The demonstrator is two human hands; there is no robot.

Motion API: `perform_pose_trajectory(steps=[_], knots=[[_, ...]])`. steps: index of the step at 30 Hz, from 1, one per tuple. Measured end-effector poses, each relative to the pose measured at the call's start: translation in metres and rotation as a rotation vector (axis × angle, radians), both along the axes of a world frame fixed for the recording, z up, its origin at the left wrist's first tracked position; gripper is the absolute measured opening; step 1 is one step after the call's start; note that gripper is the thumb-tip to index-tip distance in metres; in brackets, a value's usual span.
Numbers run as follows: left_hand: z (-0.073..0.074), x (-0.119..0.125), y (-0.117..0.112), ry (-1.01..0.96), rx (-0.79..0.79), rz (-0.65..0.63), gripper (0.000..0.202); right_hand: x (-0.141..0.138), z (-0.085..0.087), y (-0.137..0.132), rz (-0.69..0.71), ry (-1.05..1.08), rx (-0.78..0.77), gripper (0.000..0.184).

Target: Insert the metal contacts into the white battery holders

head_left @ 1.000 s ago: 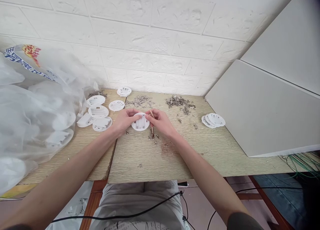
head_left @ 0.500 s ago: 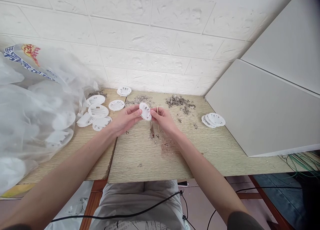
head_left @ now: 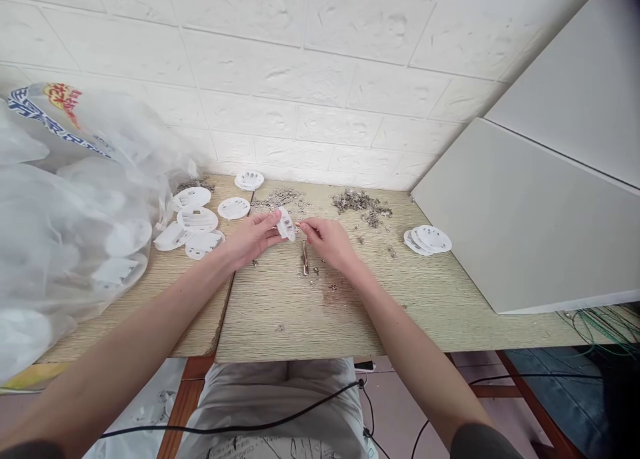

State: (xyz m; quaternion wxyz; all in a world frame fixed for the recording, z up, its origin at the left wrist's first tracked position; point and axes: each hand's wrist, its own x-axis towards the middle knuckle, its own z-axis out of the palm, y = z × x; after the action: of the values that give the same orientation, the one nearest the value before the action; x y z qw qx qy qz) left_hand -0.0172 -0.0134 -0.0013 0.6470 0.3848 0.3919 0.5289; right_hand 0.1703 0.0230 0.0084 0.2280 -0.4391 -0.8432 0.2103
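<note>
My left hand grips a round white plastic disc by its left edge, thumb on top and fingers below. The disc is tilted up, and small metal pieces show in its slots. Just to the right, my right hand is closed in a pinch on a thin tan stick, its tip close to the disc's right side. I cannot tell whether the tip touches the disc. Below the hands a shiny narrow metal tool lies on the table, with a few small metal parts around it.
Several white discs lie at left beside a big clear plastic bag. Metal parts form piles at the back, one in the middle and one to the right. Stacked discs lie near the grey panel.
The disc has turned more edge-on in my left hand. My right hand has moved slightly off its edge, and the stick has swung from upright to pointing at the disc.
</note>
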Motion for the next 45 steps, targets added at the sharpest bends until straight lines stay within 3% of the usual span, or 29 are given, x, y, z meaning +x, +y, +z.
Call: perform_pose_trajectory(steps=[16, 34, 45], knots=[[-0.001, 0.004, 0.000, 0.014, -0.040, 0.019, 0.026, -0.003, -0.006, -0.003, -0.043, -0.009, 0.118, 0.019], [-0.003, 0.008, -0.002, 0.126, 0.014, 0.040, 0.030, -0.011, -0.007, -0.008, 0.003, -0.216, 0.278, 0.025], [0.000, 0.006, 0.000, 0.063, -0.004, 0.011, 0.032, -0.004, -0.002, -0.003, -0.011, -0.009, 0.179, 0.021]])
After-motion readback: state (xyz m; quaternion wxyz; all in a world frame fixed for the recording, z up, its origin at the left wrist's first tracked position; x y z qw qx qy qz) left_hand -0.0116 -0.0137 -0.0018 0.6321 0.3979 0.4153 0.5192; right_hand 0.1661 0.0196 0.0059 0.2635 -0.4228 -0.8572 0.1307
